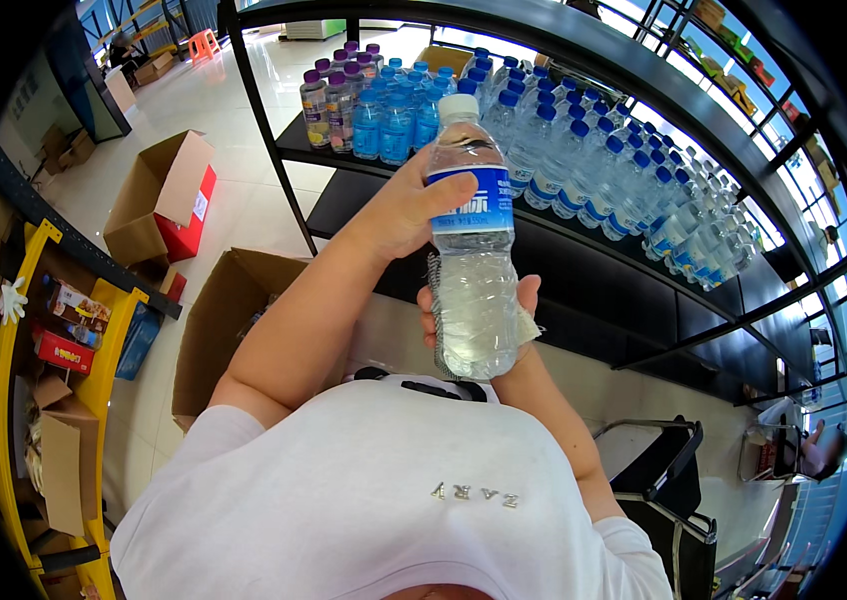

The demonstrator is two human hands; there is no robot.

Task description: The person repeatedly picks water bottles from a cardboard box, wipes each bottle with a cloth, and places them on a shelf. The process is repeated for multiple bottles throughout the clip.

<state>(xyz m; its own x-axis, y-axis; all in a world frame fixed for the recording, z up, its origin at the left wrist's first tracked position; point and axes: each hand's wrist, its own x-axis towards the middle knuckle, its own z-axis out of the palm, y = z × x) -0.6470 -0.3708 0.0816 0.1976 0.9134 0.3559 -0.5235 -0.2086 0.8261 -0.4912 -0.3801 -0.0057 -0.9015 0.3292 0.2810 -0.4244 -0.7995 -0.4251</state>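
Note:
My left hand point(423, 199) grips a clear plastic water bottle point(477, 300) near its shoulder, the thumb lying across the blue label. The bottle has a white cap and is held nearly upright before my chest. Behind its lower half, my right hand point(528, 296) cups a cloth point(528, 327) against it. One edge of the cloth looks pale, the other grey and patterned; most of it is hidden by the bottle. Beyond my hands, blue-capped water bottles point(573, 154) stand in rows on a black metal shelf point(296, 146).
Purple-capped bottles point(314, 105) and blue drink bottles point(396, 124) share the shelf. An open cardboard box point(202, 337) sits by my left arm, with another carton point(142, 202) beyond. A yellow rack point(112, 352) stands left, a black chair point(660, 465) right. People sit farther off.

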